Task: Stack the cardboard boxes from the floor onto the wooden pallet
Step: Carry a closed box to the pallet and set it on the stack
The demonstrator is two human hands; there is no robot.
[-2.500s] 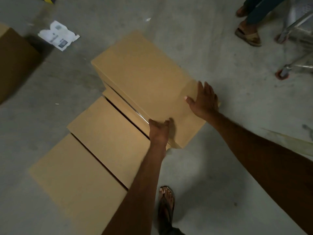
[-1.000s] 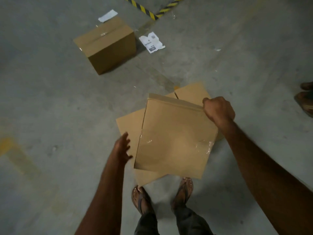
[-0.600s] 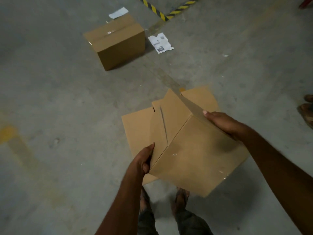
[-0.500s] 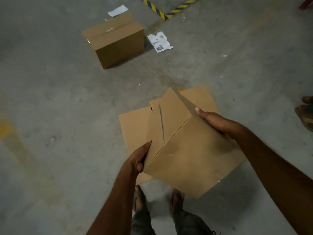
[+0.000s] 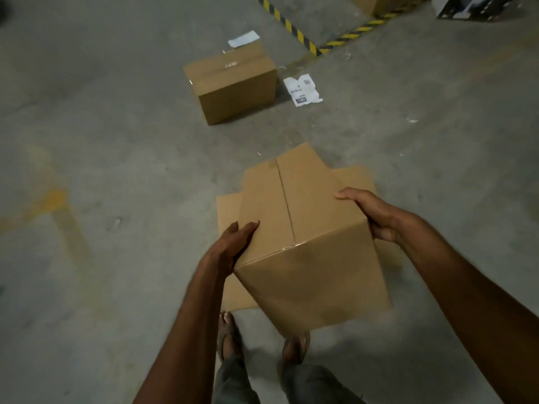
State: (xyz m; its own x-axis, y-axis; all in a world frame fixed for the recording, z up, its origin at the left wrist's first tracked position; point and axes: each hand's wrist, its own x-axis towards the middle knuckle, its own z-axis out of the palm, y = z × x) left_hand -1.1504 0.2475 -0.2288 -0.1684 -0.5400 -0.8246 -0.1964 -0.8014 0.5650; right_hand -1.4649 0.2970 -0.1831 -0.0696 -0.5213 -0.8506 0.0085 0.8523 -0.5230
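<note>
I hold a brown cardboard box (image 5: 306, 243) in the air in front of my legs, its taped seam facing up. My left hand (image 5: 233, 243) grips its left edge with the thumb on top. My right hand (image 5: 370, 214) grips its right edge, fingers curled over the top. Beneath it, flat cardboard boxes (image 5: 233, 290) lie on the concrete floor. A second sealed box (image 5: 233, 83) stands on the floor farther ahead. No wooden pallet is in view.
A crumpled white label (image 5: 302, 90) lies right of the far box, and a white paper (image 5: 243, 39) behind it. Yellow-black hazard tape (image 5: 294, 30) crosses the floor at the top. Another box (image 5: 379, 2) and a dark object (image 5: 472, 5) sit at the top right.
The box went from resting on the floor stack to being lifted and turned in my hands. It now sits squarer, seam up, with both hands gripping its sides.
</note>
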